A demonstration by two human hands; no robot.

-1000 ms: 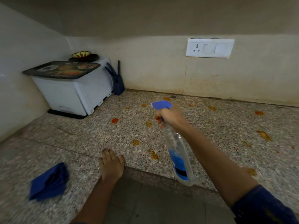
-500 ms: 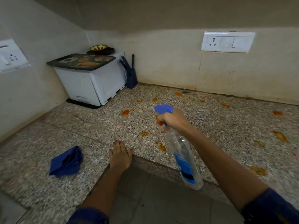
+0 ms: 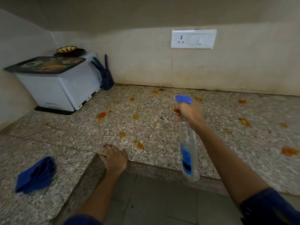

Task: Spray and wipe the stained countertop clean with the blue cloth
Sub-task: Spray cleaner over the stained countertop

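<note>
Countertop (image 3: 162, 153) of speckled granite runs in an L, and orange-red food stains are scattered from its middle out to the right edge of view; none looks wiped yet.

1. Blue cloth (image 3: 36, 175). It lies crumpled on the near-left leg of the granite, well apart from the stains and from both hands. Parked there, it stays dry and out of the spray path, yet near the left hand for the wiping step.

2. White appliance (image 3: 58, 88). It stands in the back-left corner with a patterned tray (image 3: 45, 64) on top and a small bowl (image 3: 66, 49) behind that. A dark blue knife block (image 3: 106, 77) stands just beside it against the wall. All sit behind the stained zone, so spraying need not disturb them.

3. Left hand (image 3: 113, 158). It rests flat at the inner corner of the counter edge, fingers straight and close together, holding nothing. The likely purpose is to brace the body while the other arm reaches forward.

4. Orange stains (image 3: 101, 115). The nearest blots lie just beyond the left fingertips; others spread toward the back wall.

5. Right hand (image 3: 190, 113). Its fingers are curled round the neck of a clear spray bottle (image 3: 188, 150), whether one sits on the trigger cannot be told. The blue nozzle head (image 3: 183, 99) points left and away over the stains, with the body hanging down toward the counter edge. This suits the spraying step.

6. Wall socket plate (image 3: 194, 38). It is mounted well above the granite; mist should be kept low.
</note>
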